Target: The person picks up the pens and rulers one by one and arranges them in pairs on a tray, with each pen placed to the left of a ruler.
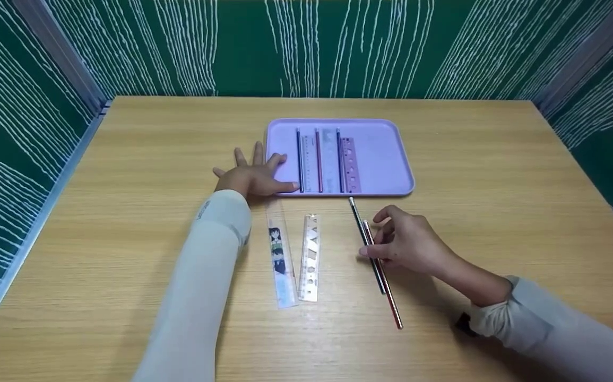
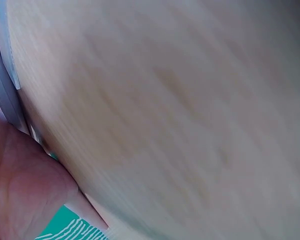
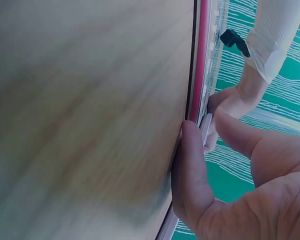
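My left hand [image 1: 256, 178], fingers spread, lies at the left edge of a lilac tray [image 1: 386, 159], its thumb near a dark pencil [image 1: 300, 159] inside. In the left wrist view only part of the left hand [image 2: 30, 185] shows. My right hand [image 1: 409, 239] is at two pencils on the table, a dark pencil [image 1: 357, 217] and a red pencil [image 1: 393, 305]. Its thumb reaches over them, the other fingers curve beside them. In the right wrist view a gap shows between thumb and fingers of the right hand [image 3: 260, 185], close to the red pencil [image 3: 200, 65].
Pencils and rulers alternate in the tray, among them a pink ruler [image 1: 350, 164] and a red pencil [image 1: 319, 159]. Before the tray lie a clear ruler with cartoon figures [image 1: 277, 254] and a stencil ruler [image 1: 310, 260]. A patterned green wall [image 1: 248, 48] stands behind the wooden table [image 1: 126, 212].
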{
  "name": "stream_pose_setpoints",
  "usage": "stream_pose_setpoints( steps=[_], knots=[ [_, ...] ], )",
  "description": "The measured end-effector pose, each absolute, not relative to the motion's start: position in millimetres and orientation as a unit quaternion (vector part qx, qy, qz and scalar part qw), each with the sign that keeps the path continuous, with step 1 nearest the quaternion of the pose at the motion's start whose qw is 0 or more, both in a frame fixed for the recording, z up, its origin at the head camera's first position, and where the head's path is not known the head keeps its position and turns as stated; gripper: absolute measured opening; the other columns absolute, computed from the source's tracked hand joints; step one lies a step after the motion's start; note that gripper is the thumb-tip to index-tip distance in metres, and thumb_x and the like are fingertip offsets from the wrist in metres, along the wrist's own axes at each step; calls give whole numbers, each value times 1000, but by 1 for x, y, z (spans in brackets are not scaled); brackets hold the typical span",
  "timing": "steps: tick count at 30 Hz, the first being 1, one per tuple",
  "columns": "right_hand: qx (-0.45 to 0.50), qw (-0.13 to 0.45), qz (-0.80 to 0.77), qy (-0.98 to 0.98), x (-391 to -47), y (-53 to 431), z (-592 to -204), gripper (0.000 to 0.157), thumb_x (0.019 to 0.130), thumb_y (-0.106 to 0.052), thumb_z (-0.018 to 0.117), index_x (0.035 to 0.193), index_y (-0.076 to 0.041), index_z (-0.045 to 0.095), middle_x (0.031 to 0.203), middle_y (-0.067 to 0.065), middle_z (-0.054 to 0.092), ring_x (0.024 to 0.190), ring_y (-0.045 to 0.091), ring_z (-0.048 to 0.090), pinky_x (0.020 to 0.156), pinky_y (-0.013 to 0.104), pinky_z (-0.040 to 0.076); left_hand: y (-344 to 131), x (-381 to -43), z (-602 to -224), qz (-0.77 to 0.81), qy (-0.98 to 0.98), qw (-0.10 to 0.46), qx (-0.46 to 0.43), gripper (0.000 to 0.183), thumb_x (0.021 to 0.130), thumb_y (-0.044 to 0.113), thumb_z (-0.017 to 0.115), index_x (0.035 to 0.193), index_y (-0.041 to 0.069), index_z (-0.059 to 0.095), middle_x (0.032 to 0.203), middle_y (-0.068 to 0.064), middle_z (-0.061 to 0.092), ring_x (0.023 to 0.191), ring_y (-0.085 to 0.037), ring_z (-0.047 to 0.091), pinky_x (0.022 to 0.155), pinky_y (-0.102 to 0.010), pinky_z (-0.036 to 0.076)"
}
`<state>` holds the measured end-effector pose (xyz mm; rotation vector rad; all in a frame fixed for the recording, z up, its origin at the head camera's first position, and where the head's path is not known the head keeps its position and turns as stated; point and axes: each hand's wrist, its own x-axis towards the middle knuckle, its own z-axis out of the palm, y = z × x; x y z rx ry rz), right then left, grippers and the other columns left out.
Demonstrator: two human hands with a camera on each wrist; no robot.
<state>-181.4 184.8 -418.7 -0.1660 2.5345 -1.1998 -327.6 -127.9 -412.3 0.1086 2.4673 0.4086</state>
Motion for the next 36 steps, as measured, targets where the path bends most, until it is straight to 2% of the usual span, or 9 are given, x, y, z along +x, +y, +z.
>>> stream_pose_setpoints(
  steps=[7, 13, 20, 29, 36],
  knots=[
    [-82, 138, -369, 916, -177, 185, -419, 64, 72, -17, 94, 121, -2, 56, 91, 8, 71, 76, 16, 68, 59, 28, 61, -128, -327, -412, 151, 937, 312, 40, 104, 79, 89, 52, 160, 52, -1, 166, 1, -35, 148, -46, -35, 102, -89, -13],
    [-69, 156, -384, 908, -176, 185, -419, 62, 73, -8, 91, 123, -2, 55, 96, 10, 69, 78, 18, 69, 58, 31, 62, -129, -326, -413, 153, 937, 312, 44, 103, 80, 88, 52, 160, 52, -2, 166, 0, -35, 147, -47, -35, 101, -89, -13],
    [-108, 120, -336, 928, -176, 186, -419, 54, 72, -10, 87, 117, -1, 60, 88, 3, 75, 80, 14, 68, 65, 25, 58, -129, -327, -413, 159, 935, 313, 42, 101, 79, 87, 53, 159, 55, 2, 167, 1, -35, 147, -47, -37, 99, -90, -14],
    [-115, 114, -319, 934, -178, 186, -418, 52, 71, -8, 84, 117, 0, 61, 87, 2, 74, 81, 14, 68, 70, 25, 55, -127, -328, -413, 154, 937, 312, 38, 103, 78, 89, 53, 159, 54, 0, 166, 2, -36, 147, -46, -36, 100, -89, -14],
    [-107, 133, -329, 929, -179, 187, -418, 47, 74, -4, 82, 116, 0, 62, 87, 3, 73, 80, 15, 67, 64, 24, 55, -127, -328, -413, 152, 937, 311, 39, 103, 78, 89, 52, 160, 53, -1, 166, 2, -35, 148, -46, -36, 101, -89, -13]
  ],
)
